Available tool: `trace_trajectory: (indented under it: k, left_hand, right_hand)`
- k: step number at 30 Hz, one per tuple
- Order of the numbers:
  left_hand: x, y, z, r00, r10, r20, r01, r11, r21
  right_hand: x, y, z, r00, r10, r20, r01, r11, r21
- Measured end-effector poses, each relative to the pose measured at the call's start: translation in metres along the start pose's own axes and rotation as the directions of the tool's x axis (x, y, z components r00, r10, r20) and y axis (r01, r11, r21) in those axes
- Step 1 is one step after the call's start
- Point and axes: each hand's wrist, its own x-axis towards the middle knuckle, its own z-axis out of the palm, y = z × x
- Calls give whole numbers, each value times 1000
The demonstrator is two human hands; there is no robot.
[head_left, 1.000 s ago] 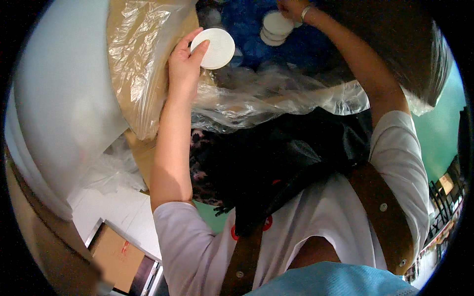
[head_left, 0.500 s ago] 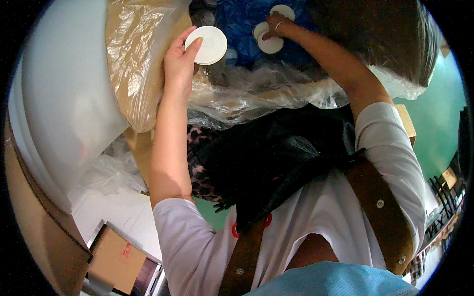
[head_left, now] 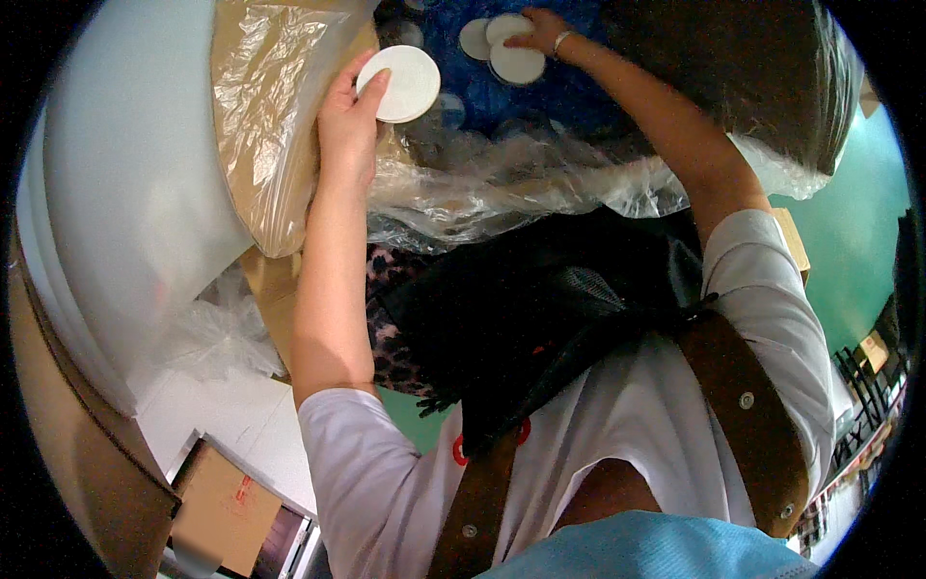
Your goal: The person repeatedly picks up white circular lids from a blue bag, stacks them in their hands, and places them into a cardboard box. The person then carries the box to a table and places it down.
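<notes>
My left hand (head_left: pixel 349 121) is closed on a thin stack of white round discs (head_left: pixel 405 85), thumb on top, at the left side of a plastic-lined carton. Farther right, inside the carton, my right hand (head_left: pixel 544 33) pinches a white round disc (head_left: pixel 505 27) between thumb and fingers. Two more pale discs touch or overlap it: a left disc (head_left: pixel 475 40) and a nearer disc (head_left: pixel 518 66). Beneath them lies blue plastic film (head_left: pixel 482 101), with other round shapes dimly visible under it.
Clear crumpled plastic (head_left: pixel 482 198) drapes over the carton's near edge, and a brown cardboard flap (head_left: pixel 275 125) under plastic stands at the left. A large whitish curved sheet (head_left: pixel 135 193) rises beyond it. A cardboard box (head_left: pixel 227 507) sits at lower left. Green floor (head_left: pixel 849 241) shows at right.
The discs by my right hand have shifted and now lie grouped to the left of its fingers. My left hand keeps its stack almost in the same place.
</notes>
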Motion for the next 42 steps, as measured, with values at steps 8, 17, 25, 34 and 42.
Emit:
trace_trajectory:
  k: [8, 17, 25, 34, 42]
  left_hand:
    - [0, 1, -2, 1000, -9, -3, 9, 1000, -21]
    - [2, 6, 5, 1000, -8, 30, 9, 999, -34]
    - [7, 3, 4, 1000, 25, 1, -25, 999, -20]
    - [-6, 23, 5, 991, -53, -126, 78, 976, 201]
    - [-18, 25, 11, 993, 96, -72, -84, 985, 152]
  right_hand:
    - [27, -40, 28, 991, 125, 39, -112, 963, -245]
    - [18, -35, 26, 985, 170, 9, -168, 980, -103]
    - [-97, -83, -116, 991, 101, -89, -59, 921, 386]
    - [-461, 11, -244, 892, 437, 119, -298, 368, 881]
    - [-748, 141, -109, -139, 990, 12, -268, -49, 962]
